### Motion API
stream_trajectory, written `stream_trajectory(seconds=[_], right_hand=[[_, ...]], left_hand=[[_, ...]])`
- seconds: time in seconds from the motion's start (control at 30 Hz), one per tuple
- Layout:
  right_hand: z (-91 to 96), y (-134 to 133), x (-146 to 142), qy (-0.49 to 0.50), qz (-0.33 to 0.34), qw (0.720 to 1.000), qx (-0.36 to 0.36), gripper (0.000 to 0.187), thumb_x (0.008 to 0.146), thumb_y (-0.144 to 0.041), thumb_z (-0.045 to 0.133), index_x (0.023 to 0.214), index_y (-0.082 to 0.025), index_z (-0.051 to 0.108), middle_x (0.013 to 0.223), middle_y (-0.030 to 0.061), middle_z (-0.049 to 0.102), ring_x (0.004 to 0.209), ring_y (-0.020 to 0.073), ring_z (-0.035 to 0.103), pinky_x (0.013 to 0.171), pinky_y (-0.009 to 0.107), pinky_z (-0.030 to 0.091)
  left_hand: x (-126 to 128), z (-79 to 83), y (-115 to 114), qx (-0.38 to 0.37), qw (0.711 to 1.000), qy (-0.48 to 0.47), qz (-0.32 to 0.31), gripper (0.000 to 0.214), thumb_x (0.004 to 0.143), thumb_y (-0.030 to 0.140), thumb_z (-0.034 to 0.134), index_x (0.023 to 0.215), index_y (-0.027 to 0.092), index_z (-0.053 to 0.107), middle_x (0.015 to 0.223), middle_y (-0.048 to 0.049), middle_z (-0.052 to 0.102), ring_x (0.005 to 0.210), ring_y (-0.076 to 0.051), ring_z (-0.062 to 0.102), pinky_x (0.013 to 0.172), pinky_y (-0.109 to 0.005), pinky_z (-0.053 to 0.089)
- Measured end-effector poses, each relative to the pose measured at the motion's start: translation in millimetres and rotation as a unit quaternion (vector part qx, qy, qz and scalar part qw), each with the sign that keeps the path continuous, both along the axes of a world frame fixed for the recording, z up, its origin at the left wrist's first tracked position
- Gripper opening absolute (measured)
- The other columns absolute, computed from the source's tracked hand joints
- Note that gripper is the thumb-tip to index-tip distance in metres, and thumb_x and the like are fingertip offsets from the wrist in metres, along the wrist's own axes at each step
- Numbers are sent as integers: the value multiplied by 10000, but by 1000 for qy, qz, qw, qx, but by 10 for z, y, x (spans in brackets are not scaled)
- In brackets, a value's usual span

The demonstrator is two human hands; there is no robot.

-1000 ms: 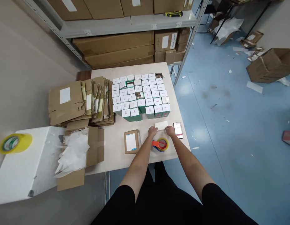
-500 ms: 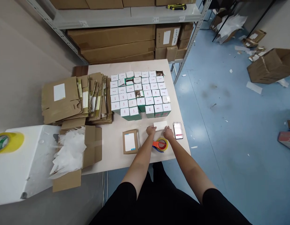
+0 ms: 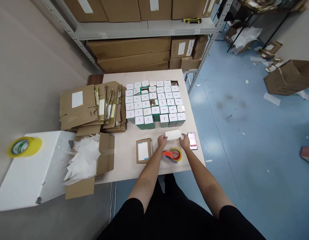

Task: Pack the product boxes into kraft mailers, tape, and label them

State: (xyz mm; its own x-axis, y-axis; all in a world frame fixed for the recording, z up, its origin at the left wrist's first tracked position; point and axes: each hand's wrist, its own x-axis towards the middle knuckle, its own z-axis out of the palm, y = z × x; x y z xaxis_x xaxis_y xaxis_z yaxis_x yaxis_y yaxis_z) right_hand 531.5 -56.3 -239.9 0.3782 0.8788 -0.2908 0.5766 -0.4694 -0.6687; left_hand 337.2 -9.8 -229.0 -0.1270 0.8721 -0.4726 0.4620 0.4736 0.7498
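Observation:
Between my two hands is a flat white rectangular box, held over the table by its short ends. My left hand pinches its left end, and my right hand grips the right end. Just below lies an orange-handled tape dispenser with a yellow roll. Right of my right hand rests a phone with its screen lit. A small brown carton with a white label sits left of my left forearm. Beyond my hands stand rows of white-topped green boxes, several of them open.
Flattened cardboard boxes are piled at the table's left. An open carton full of white packing sheets stands beside a white block bearing a yellow tape roll. Metal shelving with cartons is behind the table.
The view has shifted, so the scene sits further right and lower. The white box is tilted a little, showing more of its top face; both hands still hold it.

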Motion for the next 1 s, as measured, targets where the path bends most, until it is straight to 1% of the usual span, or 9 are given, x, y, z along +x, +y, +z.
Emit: stream_trajectory(seconds=[0.23,0.37,0.47,0.53,0.63,0.7,0.8,0.9,1.0], right_hand=[[199,98,-98,128,-53,990,19,622,818,-486,682,1364,-190,636,1276,143,717,1038,288,705,920,412,566],[362,76,-160,152,-51,987,12,649,796,-499,701,1369,-201,637,1352,160,681,1158,324,676,965,444,556],[514,-19,-214,114,-41,991,55,622,793,-490,699,1342,-200,651,1455,168,609,1319,357,578,1069,486,501],[617,-88,-280,122,-32,989,82,567,815,-519,680,1282,-199,680,1428,164,628,1299,351,587,1076,485,491],[736,-150,-416,218,9,974,64,477,849,-573,638,1155,-216,722,1231,123,731,1115,300,670,969,424,539],[776,-157,-487,262,27,963,55,449,844,-599,631,1065,-221,732,1077,89,763,996,272,685,866,373,555],[789,-133,-489,252,3,966,59,447,817,-633,615,914,-210,719,866,64,748,836,251,660,721,332,533],[799,-108,-368,236,-43,969,50,462,789,-646,601,837,-198,700,805,79,735,783,257,645,678,341,517],[855,-113,-214,280,-53,958,46,481,752,-636,652,903,-184,718,882,95,765,825,276,671,708,363,537]], left_hand=[[-160,255,-97,68,992,-104,8,131,781,297,684,805,179,736,819,-42,759,768,-185,661,733,-280,479],[-223,436,-141,76,991,-109,-10,144,734,319,745,728,181,704,775,-33,741,744,-182,653,729,-288,479],[-228,573,-173,93,992,-90,-2,190,720,342,782,684,191,671,731,-19,715,729,-181,646,715,-289,485],[-195,652,-213,119,989,-86,-3,209,743,358,776,681,199,655,736,-16,711,739,-177,648,733,-292,502],[-93,738,-322,145,978,-144,-39,187,796,373,752,767,200,688,898,-47,764,850,-187,693,819,-310,543],[-17,766,-415,134,967,-200,-81,204,806,358,763,935,201,747,1066,-78,782,971,-210,719,899,-337,560],[36,760,-520,116,956,-239,-123,379,787,302,798,1151,204,764,1229,-114,760,1117,-252,710,995,-387,556],[2,711,-519,117,962,-235,-81,331,822,291,772,1135,184,777,1247,-139,752,1153,-266,700,1038,-419,545],[-32,657,-427,77,975,-210,-18,388,819,329,798,1173,173,760,1284,-159,734,1169,-278,691,1053,-429,527]])
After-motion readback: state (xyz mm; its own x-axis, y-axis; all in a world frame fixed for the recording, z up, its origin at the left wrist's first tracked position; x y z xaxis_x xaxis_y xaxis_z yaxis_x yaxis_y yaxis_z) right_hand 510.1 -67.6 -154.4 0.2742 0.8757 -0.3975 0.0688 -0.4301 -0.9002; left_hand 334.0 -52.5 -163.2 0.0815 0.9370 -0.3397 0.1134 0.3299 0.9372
